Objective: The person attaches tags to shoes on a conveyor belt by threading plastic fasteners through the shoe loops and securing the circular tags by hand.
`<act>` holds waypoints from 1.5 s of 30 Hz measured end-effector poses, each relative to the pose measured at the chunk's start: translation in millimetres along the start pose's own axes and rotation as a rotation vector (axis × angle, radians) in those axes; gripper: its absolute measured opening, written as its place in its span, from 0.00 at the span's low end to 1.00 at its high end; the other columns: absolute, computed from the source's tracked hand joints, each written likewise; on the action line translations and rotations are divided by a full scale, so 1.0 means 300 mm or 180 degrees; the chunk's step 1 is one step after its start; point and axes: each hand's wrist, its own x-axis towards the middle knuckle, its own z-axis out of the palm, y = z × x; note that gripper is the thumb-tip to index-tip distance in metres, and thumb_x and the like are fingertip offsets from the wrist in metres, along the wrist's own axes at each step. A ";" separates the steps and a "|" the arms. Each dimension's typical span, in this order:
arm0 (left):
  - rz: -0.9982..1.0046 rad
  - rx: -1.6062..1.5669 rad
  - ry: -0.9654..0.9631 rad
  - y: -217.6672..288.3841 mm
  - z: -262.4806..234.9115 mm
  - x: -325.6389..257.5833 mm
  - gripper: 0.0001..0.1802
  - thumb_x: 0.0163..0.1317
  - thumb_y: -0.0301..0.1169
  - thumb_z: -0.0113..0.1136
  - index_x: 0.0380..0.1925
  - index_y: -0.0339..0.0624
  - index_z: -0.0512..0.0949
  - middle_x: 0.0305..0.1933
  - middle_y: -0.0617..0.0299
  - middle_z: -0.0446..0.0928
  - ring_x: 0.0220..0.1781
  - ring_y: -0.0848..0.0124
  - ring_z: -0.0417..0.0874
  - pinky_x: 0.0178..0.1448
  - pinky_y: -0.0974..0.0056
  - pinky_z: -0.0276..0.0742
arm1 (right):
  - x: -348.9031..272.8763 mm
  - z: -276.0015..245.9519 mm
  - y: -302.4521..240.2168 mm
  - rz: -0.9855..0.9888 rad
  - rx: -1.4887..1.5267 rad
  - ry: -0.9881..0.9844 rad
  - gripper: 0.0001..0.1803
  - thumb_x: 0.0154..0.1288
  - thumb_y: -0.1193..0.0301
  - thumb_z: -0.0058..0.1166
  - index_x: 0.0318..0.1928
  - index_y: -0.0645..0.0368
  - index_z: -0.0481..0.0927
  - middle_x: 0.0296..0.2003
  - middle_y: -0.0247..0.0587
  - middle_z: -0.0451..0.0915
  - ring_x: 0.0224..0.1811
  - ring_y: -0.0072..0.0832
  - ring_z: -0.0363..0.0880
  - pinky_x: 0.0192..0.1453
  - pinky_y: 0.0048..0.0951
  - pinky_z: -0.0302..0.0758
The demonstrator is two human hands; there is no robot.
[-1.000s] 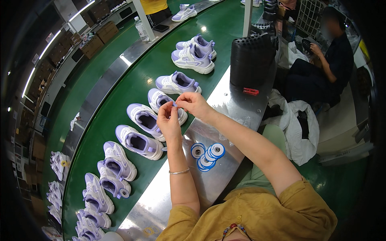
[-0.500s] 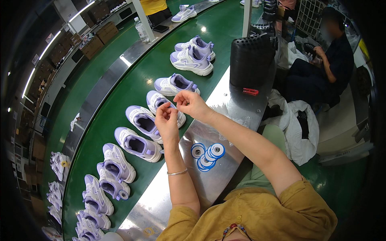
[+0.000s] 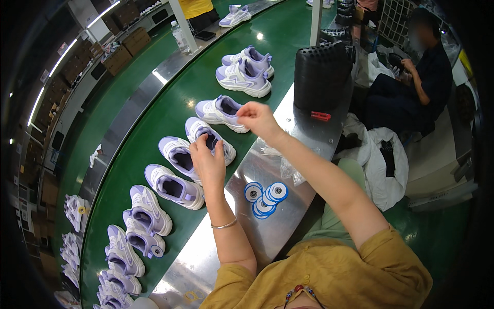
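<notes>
Conveyor: a green belt curves from near left to far right, carrying a line of white and lilac trainers in pairs
Desk: a steel desk runs along the belt's right edge, under both forearms
Black bin: a ribbed black container stands far on the desk, a small red clip just in front of it
Shoe in hand: one white and lilac trainer lies at the belt's right edge, against the desk, its opening facing up
Left hand: the left hand rests on that trainer's near end, fingers curled over its collar, gripping it
Right hand: the right hand is raised above the desk edge, fingertips pinched shut; what they hold is too small to tell
Tape rolls: a cluster of blue and white rolls lies on the desk, near the left forearm
Progress: judging by position, this trainer is mid-handling; the pairs on the near left and far right lie untouched, and which are finished cannot be told
</notes>
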 end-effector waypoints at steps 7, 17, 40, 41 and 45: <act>-0.0534 0.0705 -0.0826 -0.045 0.067 0.001 0.28 0.58 0.43 0.58 0.49 0.31 0.69 0.35 0.39 0.77 0.38 0.48 0.79 0.43 0.52 0.73 | -0.016 -0.262 -0.105 0.0149 -0.0224 0.0746 0.05 0.53 0.79 0.56 0.33 0.61 0.77 0.23 0.29 0.75 0.22 0.13 0.68 0.20 0.14 0.59; -0.0248 0.0384 -0.0901 0.044 0.134 -0.017 0.30 0.60 0.36 0.55 0.57 0.28 0.61 0.42 0.37 0.75 0.44 0.45 0.77 0.46 0.52 0.73 | -0.090 -0.470 0.077 0.0595 -0.1469 0.0661 0.07 0.51 0.74 0.54 0.32 0.65 0.79 0.21 0.38 0.78 0.25 0.20 0.76 0.30 0.21 0.71; 0.2025 -0.0459 -0.2081 0.274 0.367 -0.171 0.20 0.51 0.24 0.57 0.47 0.34 0.72 0.52 0.49 0.73 0.56 0.53 0.72 0.54 0.56 0.70 | -0.079 -0.428 0.038 0.0126 -0.1802 -0.0052 0.07 0.48 0.70 0.58 0.28 0.58 0.82 0.23 0.39 0.77 0.27 0.28 0.74 0.34 0.29 0.71; 0.2059 -0.0247 -0.2163 0.259 0.381 -0.180 0.21 0.51 0.25 0.57 0.48 0.35 0.73 0.55 0.51 0.72 0.60 0.54 0.69 0.56 0.57 0.69 | -0.070 -0.433 0.034 0.0487 -0.1107 -0.0087 0.06 0.51 0.71 0.58 0.28 0.60 0.82 0.22 0.35 0.76 0.27 0.23 0.73 0.33 0.25 0.69; 0.2084 -0.0192 -0.2209 0.244 0.395 -0.184 0.21 0.52 0.25 0.57 0.48 0.35 0.73 0.56 0.50 0.72 0.60 0.53 0.69 0.57 0.57 0.69 | -0.033 -0.432 0.025 0.0660 -0.0420 0.0507 0.05 0.54 0.75 0.57 0.29 0.65 0.80 0.24 0.30 0.76 0.29 0.17 0.70 0.33 0.20 0.66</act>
